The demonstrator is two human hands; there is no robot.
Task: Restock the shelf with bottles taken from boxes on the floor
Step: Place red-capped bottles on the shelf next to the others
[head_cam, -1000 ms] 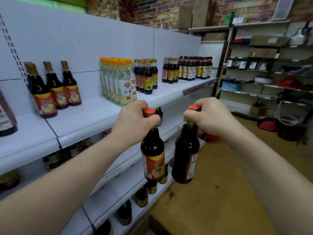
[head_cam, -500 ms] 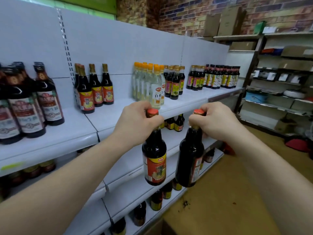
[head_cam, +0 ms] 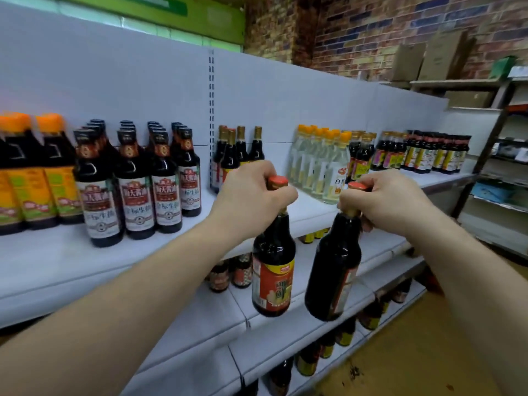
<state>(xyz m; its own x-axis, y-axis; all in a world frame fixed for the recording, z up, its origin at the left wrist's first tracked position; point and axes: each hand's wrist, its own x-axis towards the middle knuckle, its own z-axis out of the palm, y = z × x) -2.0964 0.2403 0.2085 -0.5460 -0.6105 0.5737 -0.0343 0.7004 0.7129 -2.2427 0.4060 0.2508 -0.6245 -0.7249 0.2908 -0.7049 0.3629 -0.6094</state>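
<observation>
Shelf (head_cam: 57,267) fills frame left to centre, more of its left end in view than a second ago; left bottle (head_cam: 273,270) and right bottle (head_cam: 333,275) hang centre-frame, unplaced, left hand (head_cam: 251,198) and right hand (head_cam: 391,201) each clamped round a neck, likely seeking a slot.

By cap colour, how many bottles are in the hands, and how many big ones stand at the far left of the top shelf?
Red caps: 2, left bottle in the left hand, right bottle in the right hand
Orange caps: 2 big bottles in view on the top shelf
Total: 4
</observation>
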